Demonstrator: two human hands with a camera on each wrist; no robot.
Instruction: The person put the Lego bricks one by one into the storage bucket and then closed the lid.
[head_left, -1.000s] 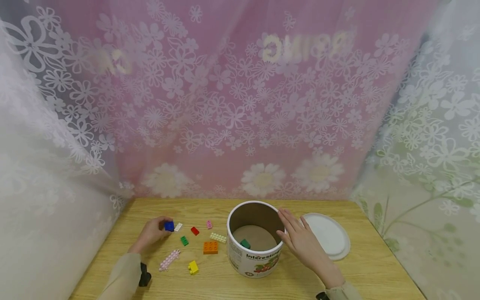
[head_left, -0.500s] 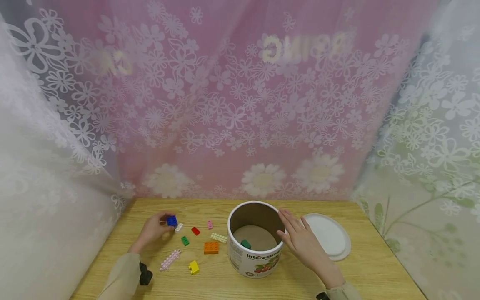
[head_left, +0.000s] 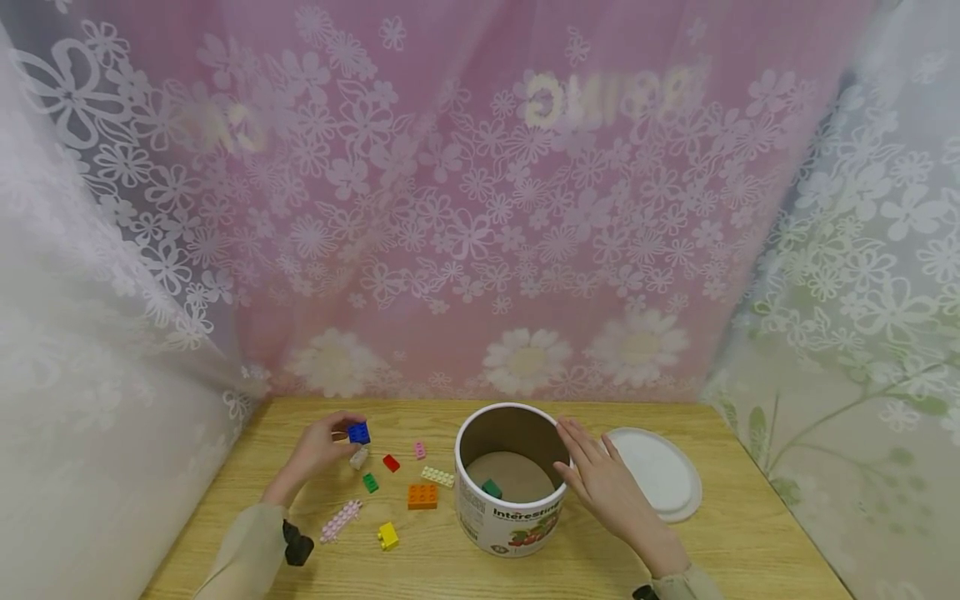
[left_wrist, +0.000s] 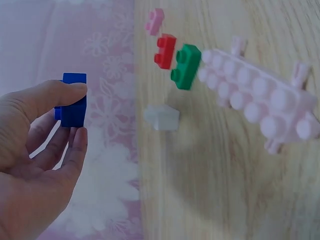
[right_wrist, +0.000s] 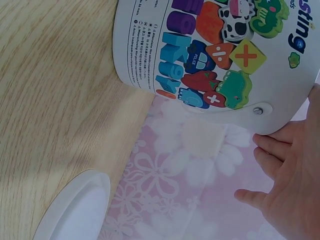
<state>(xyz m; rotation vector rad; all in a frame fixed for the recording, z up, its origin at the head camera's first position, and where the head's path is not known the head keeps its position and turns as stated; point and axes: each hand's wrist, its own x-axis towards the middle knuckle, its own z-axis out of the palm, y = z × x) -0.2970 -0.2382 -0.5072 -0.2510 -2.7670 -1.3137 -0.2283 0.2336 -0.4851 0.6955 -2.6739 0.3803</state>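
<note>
Floral cloth (head_left: pixel 480 208): pink and white, hung behind and at both sides of the table.

Table (head_left: pixel 750 500): pale wood grain.

Bucket (head_left: pixel 472 521): white, printed, upright on the table, uncovered; grey-brown inside.

Lid (head_left: pixel 662 479): white, round, flat on the table to the right of the bucket.

Right hand (head_left: pixel 603 483): well apart from the left; fingers extended, resting against the bucket's rim and side.

Left hand (head_left: pixel 318 450): thumb and fingers clamped on the blue brick, at the table's left.

Long pink brick (head_left: pixel 341 522): two rows of studs, small pegs at the sides; on the table, nearer the person than the left hand.

Orange brick (head_left: pixel 422 497): six studs, just left of the bucket.

Cream brick (head_left: pixel 438 477): long, narrow, between orange brick and bucket.

Blue brick (left_wrist: pixel 74 115): pinched in the left hand.

Yellow brick (head_left: pixel 387 536): on the table, nearer the person than the orange one.

Dark green brick (head_left: pixel 491 488): inside the bucket, on its floor.

White brick (left_wrist: pixel 166 118): blurred, just beside the left fingers.

Small green brick (left_wrist: pixel 188 67), red brick (left_wrist: pixel 166 51), small pink brick (left_wrist: pixel 156 21): spaced apart on the table.
</note>
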